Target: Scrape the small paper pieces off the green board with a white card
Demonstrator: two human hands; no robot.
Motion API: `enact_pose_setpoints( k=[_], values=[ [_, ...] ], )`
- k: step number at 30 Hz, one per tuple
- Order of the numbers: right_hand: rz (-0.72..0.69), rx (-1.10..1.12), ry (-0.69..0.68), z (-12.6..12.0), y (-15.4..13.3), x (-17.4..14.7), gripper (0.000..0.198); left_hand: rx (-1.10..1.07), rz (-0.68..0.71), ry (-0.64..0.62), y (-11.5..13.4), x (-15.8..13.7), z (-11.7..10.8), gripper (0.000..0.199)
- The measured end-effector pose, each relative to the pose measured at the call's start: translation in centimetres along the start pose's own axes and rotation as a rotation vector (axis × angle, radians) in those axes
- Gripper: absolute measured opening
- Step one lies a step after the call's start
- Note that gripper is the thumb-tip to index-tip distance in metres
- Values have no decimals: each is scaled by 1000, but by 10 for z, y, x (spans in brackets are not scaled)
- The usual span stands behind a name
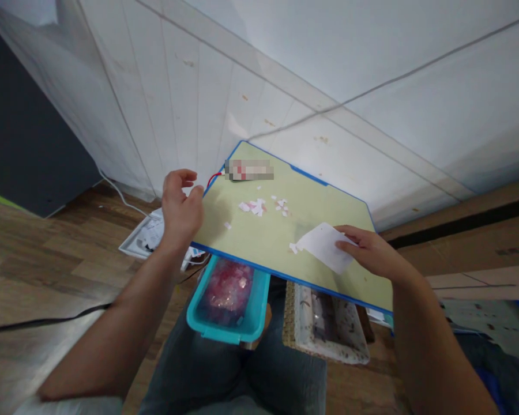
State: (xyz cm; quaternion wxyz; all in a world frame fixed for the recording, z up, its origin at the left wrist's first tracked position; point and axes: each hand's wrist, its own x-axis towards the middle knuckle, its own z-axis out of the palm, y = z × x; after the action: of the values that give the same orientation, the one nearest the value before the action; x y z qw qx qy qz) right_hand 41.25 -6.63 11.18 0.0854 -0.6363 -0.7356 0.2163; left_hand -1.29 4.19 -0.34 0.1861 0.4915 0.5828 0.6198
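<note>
My right hand (372,253) pinches a white piece of paper (328,246) by its right edge, just above the right half of a pale yellow board with a blue rim (268,268). At the paper's left corner lies a small white scrap (294,248). My left hand (181,204) is raised beside the board's left edge, fingers curled, with a gap between them and the thumb and nothing seen inside. Small paper scraps (255,206) lie scattered mid-board, some with pinkish marks. Behind them is an oblong item (249,170), pixelated, with a red cord at its left end.
A turquoise bin (194,320) holding a pink, shiny plastic-wrapped mass rests under the board's front edge. To its right is a woven basket with a pale liner (289,323). A white tray (132,242) stands on the wooden floor at left. A white wall rises behind.
</note>
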Motion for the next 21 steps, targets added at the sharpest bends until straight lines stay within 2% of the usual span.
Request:
enact_pose_setpoints(
  k=[3,8,10,12,15,17,21],
  values=[
    [-105,-9,49,0,-30,22,39,22,-9,10,1,0,1,26],
    [-476,-105,-1,16,-134,94,38,32,-3,51,1,0,-1,28],
    [-518,-199,-6,26,-169,113,38,33,-2,58,1,1,-1,28],
    [-525,-299,-26,36,-184,119,37,32,-8,62,0,1,-1,27],
    [-516,-367,-72,43,-169,99,35,14,-16,64,-1,2,-1,28],
    [-515,-354,-103,40,-139,71,35,-2,-17,60,-3,2,-1,28],
    [-463,-280,-77,25,-71,4,36,-7,-26,51,-3,1,0,29]
  ],
)
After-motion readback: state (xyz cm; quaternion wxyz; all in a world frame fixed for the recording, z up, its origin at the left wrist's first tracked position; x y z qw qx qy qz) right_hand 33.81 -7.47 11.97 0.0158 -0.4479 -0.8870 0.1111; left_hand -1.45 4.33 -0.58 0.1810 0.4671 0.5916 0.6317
